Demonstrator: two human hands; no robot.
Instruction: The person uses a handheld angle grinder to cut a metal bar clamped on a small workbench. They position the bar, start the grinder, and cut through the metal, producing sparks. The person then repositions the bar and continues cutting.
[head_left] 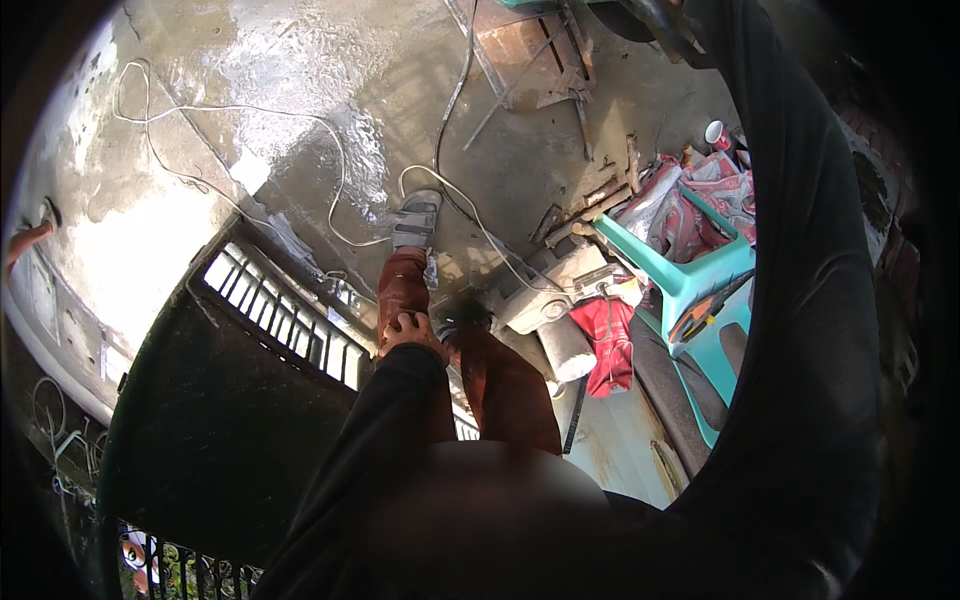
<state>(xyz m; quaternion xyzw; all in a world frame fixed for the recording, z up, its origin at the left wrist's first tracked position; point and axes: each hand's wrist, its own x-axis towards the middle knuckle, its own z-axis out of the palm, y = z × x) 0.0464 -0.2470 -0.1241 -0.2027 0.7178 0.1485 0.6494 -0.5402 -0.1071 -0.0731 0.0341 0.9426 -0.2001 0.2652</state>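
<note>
My left hand (412, 333) lies on the knee of my rust-red trouser leg (403, 290), its fingers curled over the cloth. Below that leg, a grey sandal (415, 218) stands on wet concrete. The dark sleeve (800, 200) of my right arm sweeps up the right side to the top edge, where the hand itself cannot be made out. A dark object (670, 30) near the end of that sleeve is too shadowed to name.
A white cable (335, 150) loops across the floor. At right, a teal plastic stool (680, 275) holds an orange-handled tool (700, 318), beside crumpled red-and-white bags (700, 190). A dark barred gate (230, 400) stands at left. Another person's foot (47, 215) shows far left.
</note>
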